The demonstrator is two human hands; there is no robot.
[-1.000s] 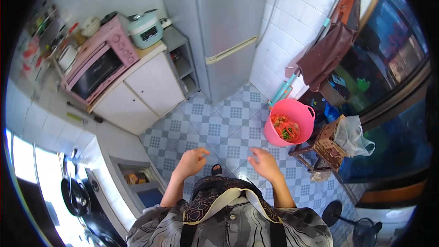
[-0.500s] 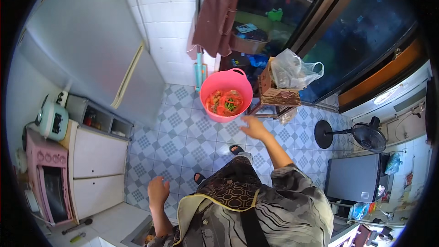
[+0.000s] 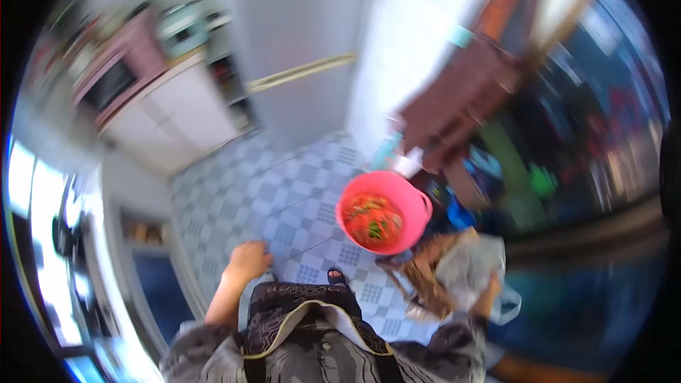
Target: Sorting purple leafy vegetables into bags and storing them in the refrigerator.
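Observation:
My left hand point(image 3: 248, 260) hangs over the floor to the left of my apron point(image 3: 301, 305), fingers loosely bent, with nothing visible in it. At the right, my right hand point(image 3: 488, 292) appears over the edge of a clear plastic bag point(image 3: 461, 269). Blur hides its fingers, and I cannot tell whether it touches the bag. The bag lies on a brown cardboard box point(image 3: 425, 262) on a low stool. In front of me a pink tub point(image 3: 415, 220) stands on the floor, holding red mesh or bags with green vegetables point(image 3: 376, 228).
A grey fridge point(image 3: 298, 28) stands ahead, with white cabinets point(image 3: 167, 124), a pink oven point(image 3: 124, 64) and a mint-green cooker point(image 3: 184, 28) to its left. A brown apron-like cloth point(image 3: 461, 92) hangs on the wall beside dark glass doors point(image 3: 567, 312). Blue-grey tiles point(image 3: 248, 198) cover the floor.
The view has swung to the right, and the tub now lies lower and farther right in it. My right hand has gone from beside the tub to the plastic bag's edge.

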